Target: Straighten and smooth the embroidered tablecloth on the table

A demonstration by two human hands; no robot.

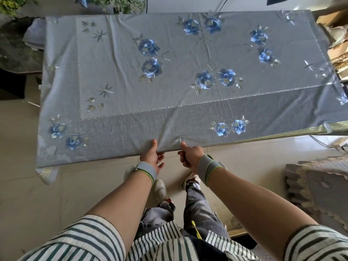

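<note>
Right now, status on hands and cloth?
Left hand and right hand both gripping near hem. Cloth spread, creases remain. Nothing on it.

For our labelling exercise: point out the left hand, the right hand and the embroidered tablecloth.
left hand [153, 157]: head view, back of the hand at the cloth's near edge.
right hand [190, 155]: head view, knuckles by the near edge.
embroidered tablecloth [131, 87]: head view, plain central panel.
</note>
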